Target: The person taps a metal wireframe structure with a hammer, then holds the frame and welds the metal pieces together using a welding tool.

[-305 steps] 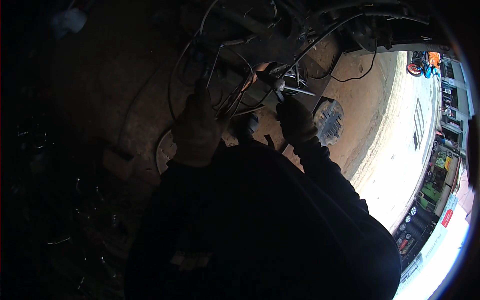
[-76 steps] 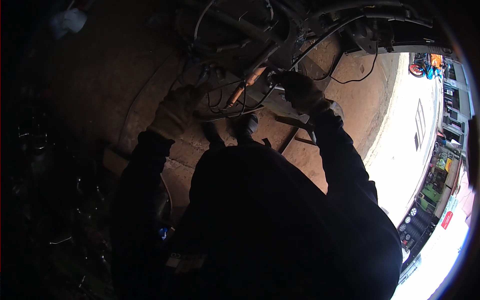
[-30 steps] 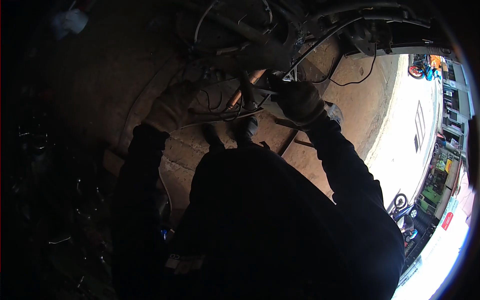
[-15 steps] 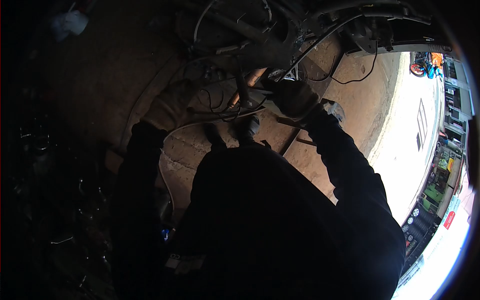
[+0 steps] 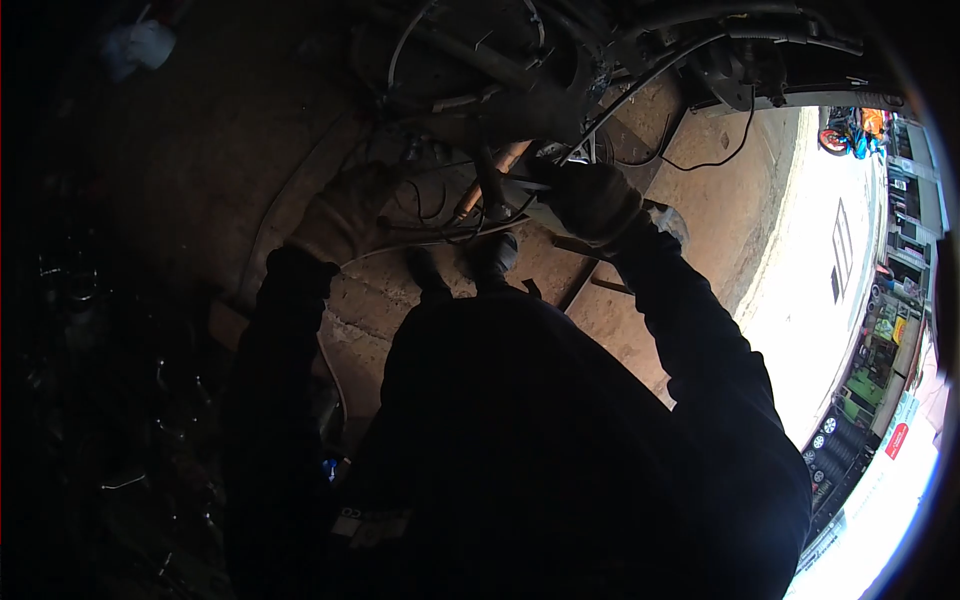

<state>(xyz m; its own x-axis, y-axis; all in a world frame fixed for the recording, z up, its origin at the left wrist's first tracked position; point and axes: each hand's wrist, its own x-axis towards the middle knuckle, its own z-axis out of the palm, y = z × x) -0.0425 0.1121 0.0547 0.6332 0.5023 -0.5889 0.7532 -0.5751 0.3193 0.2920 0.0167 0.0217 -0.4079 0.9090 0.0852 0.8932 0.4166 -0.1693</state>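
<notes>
My left hand [image 5: 345,215], in a dark work glove, is curled at the left side of the dark frame; what it grips is too dim to make out. Gloved too, my right hand [image 5: 597,203] is closed near the frame's lower right, on something I cannot make out. A flat metal piece [image 5: 527,183] shows beside its fingers. Between the hands are a copper-coloured bar [image 5: 494,181], a dark hammer-like piece [image 5: 489,186] and thin cables [image 5: 425,232].
Overhead lies a dark metal assembly [image 5: 530,105] with hoses [image 5: 655,72]. My shoes [image 5: 492,255] stand on the brown floor [image 5: 365,300]. An orange and blue motorcycle [image 5: 850,132] is outside at the right. Small metal parts lie in shadow at the left.
Compared with the earliest frame, both hands have shifted and the hammer-like piece now hangs between them. Over the last half second the right hand has barely moved and the left looks still.
</notes>
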